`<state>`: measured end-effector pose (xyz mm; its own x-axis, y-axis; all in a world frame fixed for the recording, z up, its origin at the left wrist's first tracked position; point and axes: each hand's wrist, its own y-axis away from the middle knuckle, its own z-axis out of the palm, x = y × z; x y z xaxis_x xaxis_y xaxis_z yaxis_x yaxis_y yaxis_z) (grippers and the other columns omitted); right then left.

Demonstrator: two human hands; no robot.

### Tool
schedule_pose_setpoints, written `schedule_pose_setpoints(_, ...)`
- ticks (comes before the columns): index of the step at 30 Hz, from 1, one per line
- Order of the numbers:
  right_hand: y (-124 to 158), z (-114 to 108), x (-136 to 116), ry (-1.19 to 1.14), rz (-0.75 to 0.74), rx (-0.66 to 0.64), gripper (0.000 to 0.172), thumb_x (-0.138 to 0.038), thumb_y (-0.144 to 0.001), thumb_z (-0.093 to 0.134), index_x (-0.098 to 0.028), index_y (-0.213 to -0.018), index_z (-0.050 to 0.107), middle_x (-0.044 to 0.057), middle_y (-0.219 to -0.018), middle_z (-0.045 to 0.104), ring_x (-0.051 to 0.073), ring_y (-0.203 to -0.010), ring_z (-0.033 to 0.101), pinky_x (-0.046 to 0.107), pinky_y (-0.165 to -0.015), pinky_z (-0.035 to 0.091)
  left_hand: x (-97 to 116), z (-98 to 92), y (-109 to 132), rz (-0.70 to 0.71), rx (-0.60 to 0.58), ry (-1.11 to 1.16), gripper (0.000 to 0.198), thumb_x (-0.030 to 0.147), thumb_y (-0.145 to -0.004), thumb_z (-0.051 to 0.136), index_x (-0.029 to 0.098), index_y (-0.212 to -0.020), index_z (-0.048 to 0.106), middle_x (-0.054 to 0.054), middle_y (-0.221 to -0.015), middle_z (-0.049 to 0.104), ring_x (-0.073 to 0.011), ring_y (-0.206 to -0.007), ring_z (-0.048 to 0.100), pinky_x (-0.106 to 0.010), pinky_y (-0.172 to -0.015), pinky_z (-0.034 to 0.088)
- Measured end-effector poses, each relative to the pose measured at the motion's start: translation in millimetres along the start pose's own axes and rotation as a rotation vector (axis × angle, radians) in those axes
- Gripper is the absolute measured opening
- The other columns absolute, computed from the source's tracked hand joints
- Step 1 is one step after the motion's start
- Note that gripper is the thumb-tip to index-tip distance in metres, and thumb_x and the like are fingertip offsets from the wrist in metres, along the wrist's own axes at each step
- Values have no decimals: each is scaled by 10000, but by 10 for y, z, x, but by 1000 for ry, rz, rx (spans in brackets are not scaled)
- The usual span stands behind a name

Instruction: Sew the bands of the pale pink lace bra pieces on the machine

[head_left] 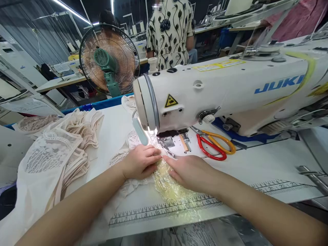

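Just in front of the needle area of a white sewing machine (217, 87), my left hand (140, 161) presses pale lace fabric (119, 157) to the bed, its fingers bent and close together. Facing it, my right hand (188, 172) has thumb and fingers closed on a crinkled, see-through yellowish strip (165, 186), which runs toward the table's front edge. My fingertips nearly meet by the lit needle area. The needle and the fabric's edge beneath the fingers are hard to make out. A grey-green flat piece (140, 131) hangs left of the needle.
Red-handled scissors (211, 147) and orange-handled scissors (221, 140) lie under the machine arm. Stacked beige lace pieces (53, 150) cover the left side. A printed ruler (164, 212) runs along the front edge. Behind stand a large fan (109, 61) and a person in a patterned top (170, 34).
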<state>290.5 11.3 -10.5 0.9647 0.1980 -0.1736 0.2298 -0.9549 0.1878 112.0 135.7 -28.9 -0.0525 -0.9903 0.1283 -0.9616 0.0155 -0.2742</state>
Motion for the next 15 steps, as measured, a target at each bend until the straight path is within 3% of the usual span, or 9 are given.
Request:
schedule_pose_setpoints(7,-106,-65,-72,29,72,-53,555,-311,-865,396,-110,-1380,339,99,-692,686,260,-624,626,289,-462,316,-151,-32,1,-9,23,-27,301,191,-842,427,170,-1118,545,-122,-1143,599,-233,-1038,558,-384,-804,493)
schedule_pose_setpoints(15,18,-56,-61,-18,80,-84,514,-308,-886,371,-141,-1372,351,89,-744,682,263,-667,618,294,-466,287,-385,-49,-18,36,61,-121,274,179,-840,446,180,-1080,577,-110,-1116,624,-229,-976,568,-416,-821,473)
